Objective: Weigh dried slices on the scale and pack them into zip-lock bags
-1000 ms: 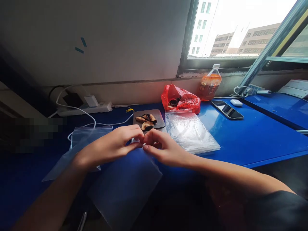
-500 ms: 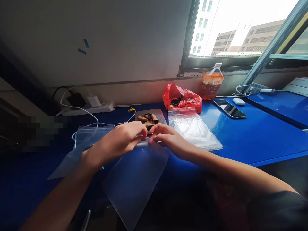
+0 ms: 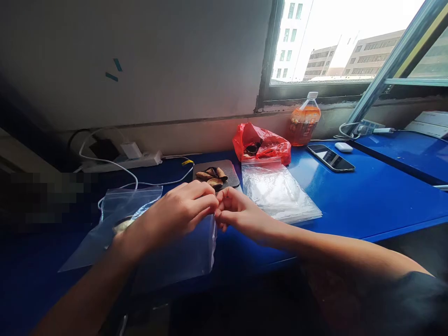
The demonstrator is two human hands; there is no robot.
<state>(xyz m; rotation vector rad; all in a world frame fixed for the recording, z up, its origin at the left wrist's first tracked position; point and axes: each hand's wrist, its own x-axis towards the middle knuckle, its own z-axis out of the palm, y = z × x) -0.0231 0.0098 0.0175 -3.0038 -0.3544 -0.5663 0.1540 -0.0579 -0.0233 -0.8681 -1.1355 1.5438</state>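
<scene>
Both my left hand [image 3: 191,205] and my right hand [image 3: 241,212] pinch the upper right corner of a clear zip-lock bag [image 3: 189,254], their fingertips meeting there. The bag hangs down at the front of the blue table, partly behind my left forearm. Just beyond my fingers, several brown, curved, dried pieces [image 3: 215,176] lie on a flat grey scale-like plate [image 3: 231,172]. To the left, another clear bag [image 3: 108,224] lies on the table with a pale, dark-edged piece [image 3: 122,226] inside, partly hidden by my left wrist.
Right of my hands lies a stack of clear zip-lock bags [image 3: 280,191]. Behind it are a red plastic bag [image 3: 269,142] and a drink bottle [image 3: 305,121]. A phone [image 3: 331,157] and white earbud case [image 3: 343,147] sit farther right. A power strip [image 3: 140,161] with cables runs along the wall.
The hanging bag has turned and shifted left, with its corner now between my fingertips. My hands have moved slightly down, uncovering more of the plate. The view has shifted slightly.
</scene>
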